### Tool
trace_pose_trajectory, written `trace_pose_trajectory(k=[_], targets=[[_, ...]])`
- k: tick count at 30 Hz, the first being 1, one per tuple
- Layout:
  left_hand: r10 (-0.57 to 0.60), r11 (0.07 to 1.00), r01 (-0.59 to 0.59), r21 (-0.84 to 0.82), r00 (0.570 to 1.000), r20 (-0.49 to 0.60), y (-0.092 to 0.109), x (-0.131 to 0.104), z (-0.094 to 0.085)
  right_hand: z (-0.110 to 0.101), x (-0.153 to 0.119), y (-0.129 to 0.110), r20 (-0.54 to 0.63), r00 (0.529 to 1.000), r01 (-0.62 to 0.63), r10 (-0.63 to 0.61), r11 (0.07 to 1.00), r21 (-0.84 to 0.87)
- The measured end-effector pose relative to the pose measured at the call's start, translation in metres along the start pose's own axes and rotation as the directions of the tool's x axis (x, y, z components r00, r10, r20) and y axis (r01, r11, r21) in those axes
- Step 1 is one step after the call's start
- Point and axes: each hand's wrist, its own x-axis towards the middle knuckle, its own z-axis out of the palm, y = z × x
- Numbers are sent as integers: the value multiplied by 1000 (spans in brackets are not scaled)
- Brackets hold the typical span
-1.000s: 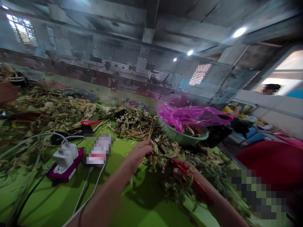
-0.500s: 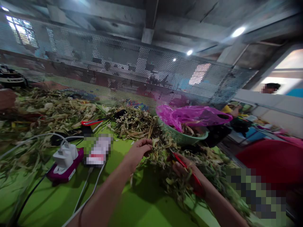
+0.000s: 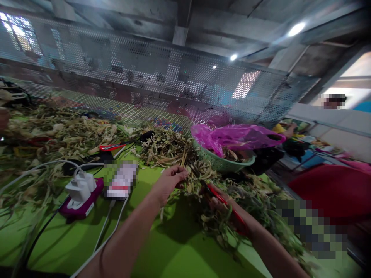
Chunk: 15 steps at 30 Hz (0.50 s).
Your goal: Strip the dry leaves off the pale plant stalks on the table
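My left hand is closed in a pinch at the edge of the heap, its fingertips on a pale bit of dried plant. Just to its right, my right hand is wrapped round red-handled scissors, pointing up and left towards the left hand. Their blades are dark and partly lost against the plants. A tangle of withered stalks and leaves hangs below and around the right hand; whether its fingers also grip some is unclear.
A green basket with a pink plastic bag stands behind the hands. On the left are a phone, a purple power strip, cables and a red-handled tool. A perforated metal screen runs along the back.
The scissors and right hand have shifted slightly left, nearer my left hand. My left hand has moved slightly up, its fingers still pinched. The view has tilted a little.
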Motion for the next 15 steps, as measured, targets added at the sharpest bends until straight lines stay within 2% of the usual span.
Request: trace_pose_trajectory(k=[6,15], targets=[[21,999,-22,35,1000,17,-6,3,-3,0,-2,10,89,996,-12,6,998,65],[51,995,-51,89,999,13,-5,3,-2,4,-2,3,69,998,8,-7,1000,-5]])
